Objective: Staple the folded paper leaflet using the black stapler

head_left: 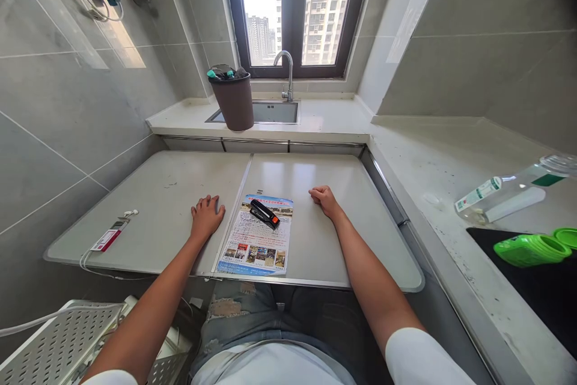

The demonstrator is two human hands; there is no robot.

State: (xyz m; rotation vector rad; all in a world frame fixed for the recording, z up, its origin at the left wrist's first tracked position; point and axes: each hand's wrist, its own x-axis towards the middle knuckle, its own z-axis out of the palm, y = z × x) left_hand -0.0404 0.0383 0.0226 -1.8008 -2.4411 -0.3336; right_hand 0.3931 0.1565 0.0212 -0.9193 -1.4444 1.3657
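Observation:
My left hand (207, 217) lies palm down on the pale folding table (180, 175), its fingers spread and nothing in it. To the right of the leaflet, my right hand (323, 199) rests on the tabletop in a loose fist, with no object showing in it. Between the two hands is a printed leaflet (259, 238) with coloured pictures along its lower part. On top of the leaflet sits a black stapler (264, 214) with an orange-red patch at its near end. Neither hand touches the stapler or the leaflet.
Left on the table are a small red-and-white box (109, 236) and a white cable. A brown bin (232, 103) stands by the sink (274, 112) under the faucet (288, 75). On the right counter lie a clear bottle (509, 193) and a green container (529, 250).

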